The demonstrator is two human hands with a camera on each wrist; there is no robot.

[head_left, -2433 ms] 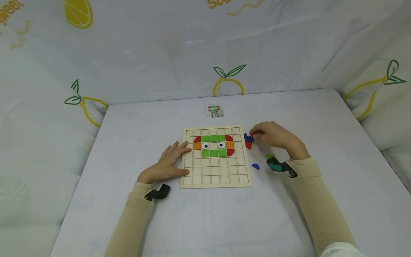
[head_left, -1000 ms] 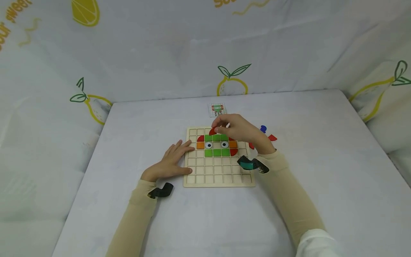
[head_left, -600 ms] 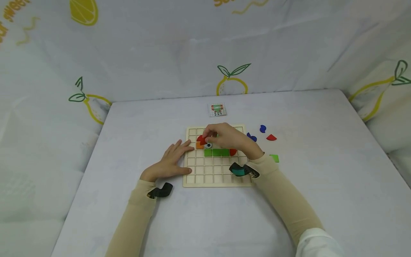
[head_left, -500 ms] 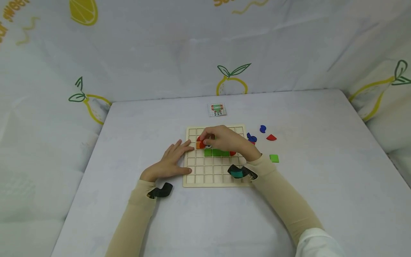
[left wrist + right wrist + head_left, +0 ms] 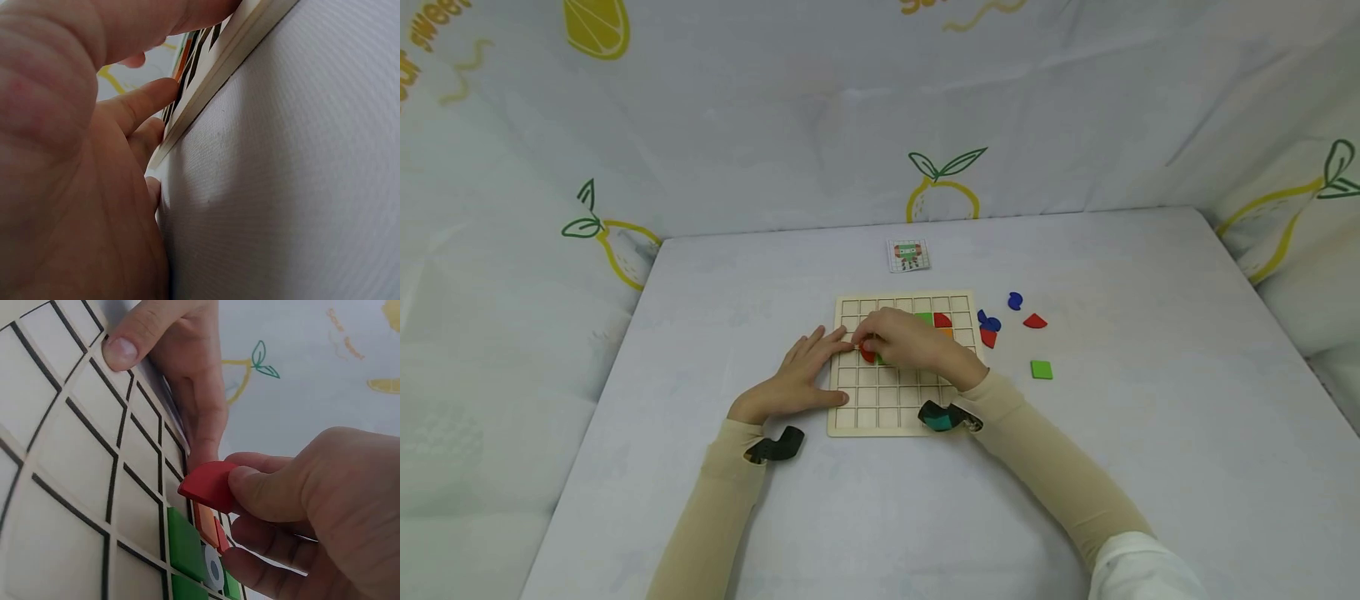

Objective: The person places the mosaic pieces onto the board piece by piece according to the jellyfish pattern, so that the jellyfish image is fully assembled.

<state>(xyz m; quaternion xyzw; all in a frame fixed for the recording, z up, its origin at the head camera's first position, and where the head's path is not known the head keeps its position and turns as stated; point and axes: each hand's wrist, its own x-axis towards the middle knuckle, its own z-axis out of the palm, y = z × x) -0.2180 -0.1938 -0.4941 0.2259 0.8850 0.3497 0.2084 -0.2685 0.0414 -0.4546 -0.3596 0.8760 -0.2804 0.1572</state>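
Note:
A square wooden grid board (image 5: 887, 421) lies on the table with coloured tiles in its cells. My right hand (image 5: 906, 340) pinches a red quarter-circle tile (image 5: 207, 485) between thumb and fingers, over the left side of the pattern. In the right wrist view that tile is tilted just above the board, beside a green tile (image 5: 184, 540), an orange tile (image 5: 206, 525) and a round eye tile (image 5: 213, 570). My left hand (image 5: 793, 379) rests at the board's left edge, fingers spread, fingertips and thumb on the rim. Much of the pattern is hidden under my right hand.
Right of the board lie several loose pieces: blue ones (image 5: 1015, 301), a red wedge (image 5: 1035, 321), another red piece (image 5: 988, 337) and a green square (image 5: 1041, 369). A small pattern card (image 5: 907, 255) lies behind the board. A white cloth (image 5: 775, 142) hangs at the back.
My right hand fetched a red tile from the loose pieces right of the board, carried it left over the pattern, then down toward its lower left corner. My left hand has stayed at the edge.

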